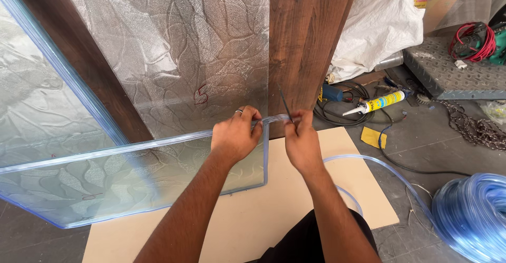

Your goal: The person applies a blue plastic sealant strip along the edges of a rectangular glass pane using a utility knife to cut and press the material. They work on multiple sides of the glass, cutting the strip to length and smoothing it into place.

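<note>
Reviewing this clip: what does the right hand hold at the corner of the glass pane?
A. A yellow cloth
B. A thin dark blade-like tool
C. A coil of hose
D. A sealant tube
B: the right hand pinches a thin dark tool over the clear edging at the glass pane corner.

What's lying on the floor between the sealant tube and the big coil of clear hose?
In the head view, between the sealant tube and the hose coil lie a yellow cloth and a black cable on grey floor.

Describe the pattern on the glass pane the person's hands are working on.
Embossed leaf pattern on the clear textured glass pane, edged with bluish clear tubing; head view.
</note>
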